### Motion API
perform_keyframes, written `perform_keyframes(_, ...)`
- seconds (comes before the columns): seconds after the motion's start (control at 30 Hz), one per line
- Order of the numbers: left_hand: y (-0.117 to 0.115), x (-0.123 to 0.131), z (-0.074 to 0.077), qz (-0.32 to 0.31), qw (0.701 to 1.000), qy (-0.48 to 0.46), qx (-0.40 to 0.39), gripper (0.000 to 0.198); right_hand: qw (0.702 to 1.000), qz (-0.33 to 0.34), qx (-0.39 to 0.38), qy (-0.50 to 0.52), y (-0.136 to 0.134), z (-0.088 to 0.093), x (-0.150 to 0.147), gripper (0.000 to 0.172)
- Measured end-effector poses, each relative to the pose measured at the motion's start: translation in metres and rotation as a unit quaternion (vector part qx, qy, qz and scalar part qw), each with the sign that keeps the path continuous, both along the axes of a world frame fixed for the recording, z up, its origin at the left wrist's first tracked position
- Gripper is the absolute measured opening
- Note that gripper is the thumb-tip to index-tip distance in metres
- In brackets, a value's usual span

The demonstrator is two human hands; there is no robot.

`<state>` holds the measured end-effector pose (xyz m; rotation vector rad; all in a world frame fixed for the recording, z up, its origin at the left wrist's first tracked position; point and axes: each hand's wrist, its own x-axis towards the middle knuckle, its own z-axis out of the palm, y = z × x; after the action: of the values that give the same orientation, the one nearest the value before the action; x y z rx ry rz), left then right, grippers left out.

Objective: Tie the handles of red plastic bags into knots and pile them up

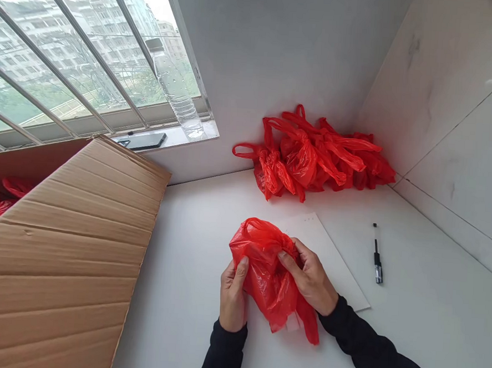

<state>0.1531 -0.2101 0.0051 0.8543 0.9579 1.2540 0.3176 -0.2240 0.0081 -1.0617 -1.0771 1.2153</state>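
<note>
A red plastic bag [261,268] is held between my two hands over the white table. My left hand [234,294] grips its left side, thumb on top and fingers hidden behind. On the upper right side, my right hand [309,274] pinches the gathered plastic with the thumb in front. One loose handle hangs down below my right hand. A pale item shows faintly at the bag's lower edge; I cannot make out what it is. Behind the bag lies a sheet of white paper [329,255], partly covered by my right hand.
Several knotted red bags [310,154] are piled against the back wall. A pen [377,258] lies on the table [421,317] at the right. At the left stands an open cardboard box [67,240] with red bags inside. The windowsill bears a water bottle [176,93] and a phone [146,140].
</note>
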Motion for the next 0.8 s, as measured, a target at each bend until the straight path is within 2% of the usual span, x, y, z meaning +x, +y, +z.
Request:
perform_keyframes(0.23, -0.001, -0.003, -0.005, -0.037, 0.999, 0.028, 0.009, 0.034, 0.999, 0.030, -0.005, 0.021, -0.003, 0.010, 0.001, 0.045)
perform_keyframes(0.33, -0.002, -0.002, 0.001, -0.050, 0.997, 0.055, 0.028, 0.032, 0.999, 0.032, 0.000, 0.027, -0.002, 0.008, 0.001, 0.039)
perform_keyframes(0.43, -0.005, 0.003, 0.010, -0.032, 0.995, 0.083, 0.053, 0.035, 0.999, 0.033, -0.001, 0.031, -0.001, 0.005, 0.001, 0.029)
perform_keyframes(0.57, -0.006, 0.008, 0.016, -0.016, 0.995, 0.093, 0.044, 0.035, 0.999, 0.033, 0.002, 0.017, -0.003, 0.004, 0.002, 0.022)
perform_keyframes(0.7, -0.004, 0.004, 0.009, -0.023, 0.995, 0.089, 0.028, 0.030, 0.999, 0.039, 0.017, -0.005, -0.005, 0.006, 0.003, 0.023)
perform_keyframes(0.8, -0.003, -0.001, 0.003, -0.044, 0.995, 0.087, 0.019, 0.026, 0.999, 0.035, 0.013, -0.010, -0.007, 0.007, 0.001, 0.036)
